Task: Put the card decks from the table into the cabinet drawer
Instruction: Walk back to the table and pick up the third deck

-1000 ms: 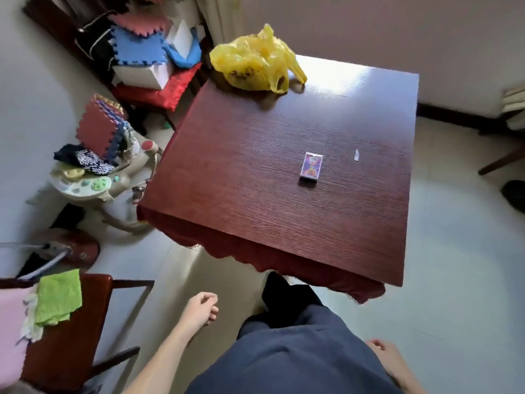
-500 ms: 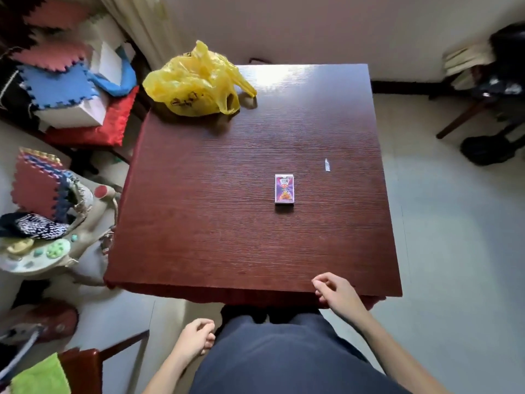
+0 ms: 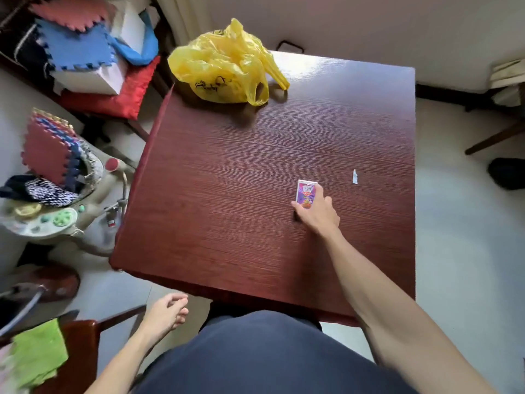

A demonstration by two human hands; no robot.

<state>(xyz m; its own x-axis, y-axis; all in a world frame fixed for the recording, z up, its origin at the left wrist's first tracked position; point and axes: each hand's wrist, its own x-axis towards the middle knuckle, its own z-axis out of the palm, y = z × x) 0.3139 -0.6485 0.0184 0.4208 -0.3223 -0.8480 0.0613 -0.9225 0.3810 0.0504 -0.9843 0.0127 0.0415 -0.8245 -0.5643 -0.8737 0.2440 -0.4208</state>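
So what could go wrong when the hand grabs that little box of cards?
The right hand only reaches the near end of the card box, which lies flat on the table. The fingers might push it away instead of lifting it. If only that end is pinched, it could tip and drop. The cabinet drawer isn't in view, so the box may need carrying, and the left hand hangs below the table edge, too far to catch it.

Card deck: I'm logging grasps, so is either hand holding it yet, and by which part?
The right hand is on the card deck, fingers at its near end and sides; it lies on the table. The left hand holds nothing.
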